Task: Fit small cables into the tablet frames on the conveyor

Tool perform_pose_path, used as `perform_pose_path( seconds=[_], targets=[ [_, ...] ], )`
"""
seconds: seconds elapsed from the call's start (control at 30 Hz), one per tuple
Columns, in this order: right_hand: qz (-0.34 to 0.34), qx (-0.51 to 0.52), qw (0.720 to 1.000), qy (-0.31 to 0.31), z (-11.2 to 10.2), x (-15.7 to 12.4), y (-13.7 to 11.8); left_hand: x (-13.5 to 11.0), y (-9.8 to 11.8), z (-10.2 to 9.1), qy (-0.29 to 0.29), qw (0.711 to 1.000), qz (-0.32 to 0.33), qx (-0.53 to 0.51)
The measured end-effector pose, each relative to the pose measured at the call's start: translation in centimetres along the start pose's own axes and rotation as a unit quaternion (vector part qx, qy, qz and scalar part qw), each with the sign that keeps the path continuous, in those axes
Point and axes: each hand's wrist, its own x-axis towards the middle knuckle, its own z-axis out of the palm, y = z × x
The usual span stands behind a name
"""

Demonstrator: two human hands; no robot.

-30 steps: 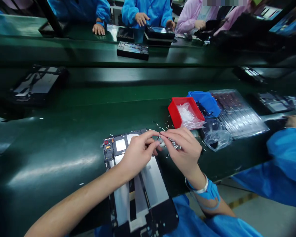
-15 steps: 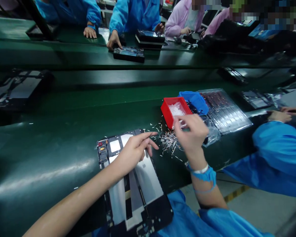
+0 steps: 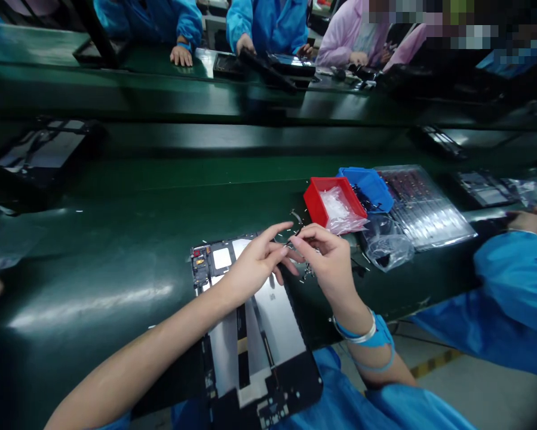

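My left hand [image 3: 254, 266] lies over the top of an opened tablet [image 3: 281, 322], its thumb and a finger closed on a thin dark strip [image 3: 288, 243]. The index finger is stretched out above. Meeting it from the right, my right hand [image 3: 328, 260] pinches the other end of this small piece; its exact kind is too small to make out. The tablet lies at the bench edge, silvery battery area and circuit parts showing. Small loose metal-and-black parts [image 3: 309, 272] lie partly hidden behind my hands.
Beyond my right hand stand a red bin [image 3: 315, 202] with clear plastic bags and a blue bin [image 3: 376, 185] of dark parts. A clear plastic tray [image 3: 433, 209] and a crumpled bag [image 3: 391, 248] lie beside them. Co-workers' hands appear at both sides and across the bench.
My right hand has come down and left from beside the red bin to meet my left hand. Across the bench, a co-worker has lifted a dark device. The whole view has shifted slightly.
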Motion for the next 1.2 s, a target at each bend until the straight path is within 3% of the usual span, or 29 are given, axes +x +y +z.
perform_pose_path(
  seconds=[0.17,0.27,0.37,0.47,0.77,0.87,0.93,0.97,1.07,1.2],
  targets=[
    [-0.008,-0.008,1.000,0.021,-0.7,-0.2,0.1,-0.2,0.7,0.1,0.033,0.999,-0.018,0.032],
    [-0.124,-0.083,0.987,0.058,-0.6,-0.9,-0.4,-0.2,0.7,0.0,0.050,0.998,-0.018,0.030],
    [-0.265,-0.208,0.939,0.066,-0.5,-1.1,-0.5,-0.2,0.5,-0.1,0.046,0.998,-0.003,0.038],
    [-0.331,-0.279,0.901,0.041,-0.7,-0.7,-0.3,-0.1,0.3,-0.1,0.045,0.997,0.012,0.057],
    [-0.356,-0.327,0.876,0.011,-1.2,-0.5,-0.5,-0.5,0.2,0.3,0.074,0.978,0.048,0.187],
    [-0.323,-0.371,0.865,0.096,-3.4,1.5,0.6,-0.3,0.5,0.3,0.077,0.986,0.011,0.146],
    [-0.257,-0.436,0.842,0.187,-5.3,3.1,1.7,-0.2,0.6,0.3,0.079,0.990,-0.010,0.116],
    [-0.231,-0.472,0.828,0.198,-6.1,3.7,2.2,-0.2,0.7,0.3,0.079,0.991,-0.015,0.106],
    [-0.252,-0.499,0.815,0.156,-6.8,3.9,2.5,-0.3,0.8,0.1,0.074,0.993,-0.016,0.086],
    [-0.388,-0.396,0.831,0.048,-3.9,1.2,0.7,-0.2,0.5,0.0,0.037,0.997,0.006,0.075]
  ],
)
